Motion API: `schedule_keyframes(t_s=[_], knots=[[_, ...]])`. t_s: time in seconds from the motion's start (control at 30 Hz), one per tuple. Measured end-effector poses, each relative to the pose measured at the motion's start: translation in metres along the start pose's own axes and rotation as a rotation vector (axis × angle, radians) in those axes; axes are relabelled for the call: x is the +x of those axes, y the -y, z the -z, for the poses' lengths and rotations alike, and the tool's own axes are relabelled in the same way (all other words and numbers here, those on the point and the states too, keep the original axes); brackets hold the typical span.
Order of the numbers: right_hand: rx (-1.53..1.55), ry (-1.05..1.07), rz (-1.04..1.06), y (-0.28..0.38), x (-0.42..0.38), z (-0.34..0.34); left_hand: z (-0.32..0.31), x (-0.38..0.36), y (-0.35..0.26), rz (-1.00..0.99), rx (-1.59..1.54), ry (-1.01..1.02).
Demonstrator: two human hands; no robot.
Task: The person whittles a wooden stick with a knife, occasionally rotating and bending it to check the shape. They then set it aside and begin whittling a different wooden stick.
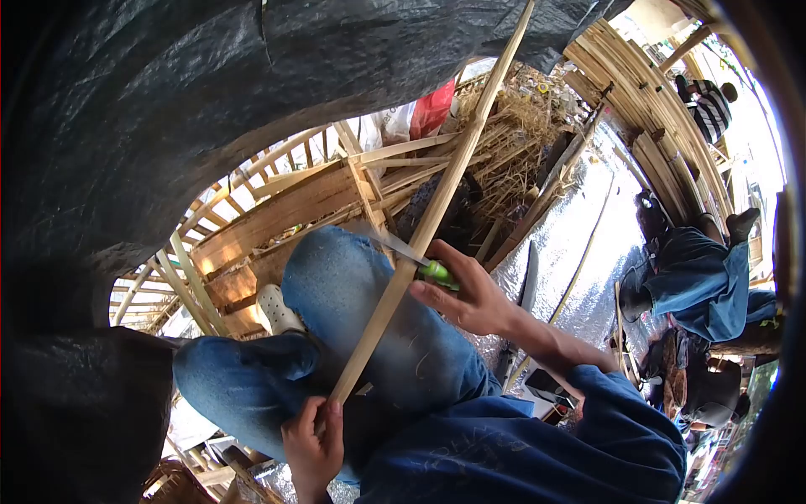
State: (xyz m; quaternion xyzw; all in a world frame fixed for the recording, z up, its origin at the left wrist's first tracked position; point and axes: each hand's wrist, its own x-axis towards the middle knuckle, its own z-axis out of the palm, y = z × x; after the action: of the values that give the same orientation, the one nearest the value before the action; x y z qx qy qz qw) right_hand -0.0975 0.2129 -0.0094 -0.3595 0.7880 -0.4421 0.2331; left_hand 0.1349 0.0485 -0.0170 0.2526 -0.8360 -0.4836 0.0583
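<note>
A long pale strip of bamboo or wood [369, 336] runs slantwise over my jeans-clad legs, its far end tapering up toward the dark sheet overhead. Near its lower end my left hand [315, 445] is closed, thumb along the strip. My right hand [474, 294] is wrapped around the green handle of a knife [439, 273], with the thumb and fingertips right at the strip. The blade lies across the strip and looks blurred toward its tip.
Dark plastic sheeting [168, 143] hangs across the upper left. Ahead are a wooden crate [290, 214] and a heap of shavings and split strips [520, 126]. Stacked long slats [646, 92] stand upper right. A dark long blade [529, 277] lies on the shiny floor sheet. Other people sit at right.
</note>
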Motion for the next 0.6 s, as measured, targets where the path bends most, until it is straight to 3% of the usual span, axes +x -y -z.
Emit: schedule_keyframes(t_s=[0.07, 0.1, 0.17, 0.2, 0.33, 0.5, 0.6], knots=[[0.394, -0.312, 0.164, -0.019, 0.014, -0.016, 0.001, -0.003, 0.004, 0.013, 0.027, 0.020], [0.385, -0.321, 0.173, -0.014, 0.016, -0.014, 0.001, -0.004, 0.003, -0.001, 0.023, 0.019], [0.707, -0.228, -0.236, -0.001, 0.019, -0.008, 0.003, -0.005, 0.002, 0.014, 0.046, 0.045], [0.853, -0.258, -0.196, -0.003, 0.022, -0.013, 0.006, -0.007, 0.009, -0.025, 0.092, 0.085], [0.956, -0.187, -0.263, -0.001, 0.026, -0.010, 0.039, -0.035, 0.042, -0.009, 0.128, 0.262], [1.088, -0.179, -0.345, 0.001, 0.034, -0.015, 0.074, -0.064, 0.054, 0.261, -0.595, 0.238], [0.990, -0.319, -0.194, -0.011, 0.067, -0.017, 0.110, -0.037, 0.026, 0.243, -0.691, 0.327]])
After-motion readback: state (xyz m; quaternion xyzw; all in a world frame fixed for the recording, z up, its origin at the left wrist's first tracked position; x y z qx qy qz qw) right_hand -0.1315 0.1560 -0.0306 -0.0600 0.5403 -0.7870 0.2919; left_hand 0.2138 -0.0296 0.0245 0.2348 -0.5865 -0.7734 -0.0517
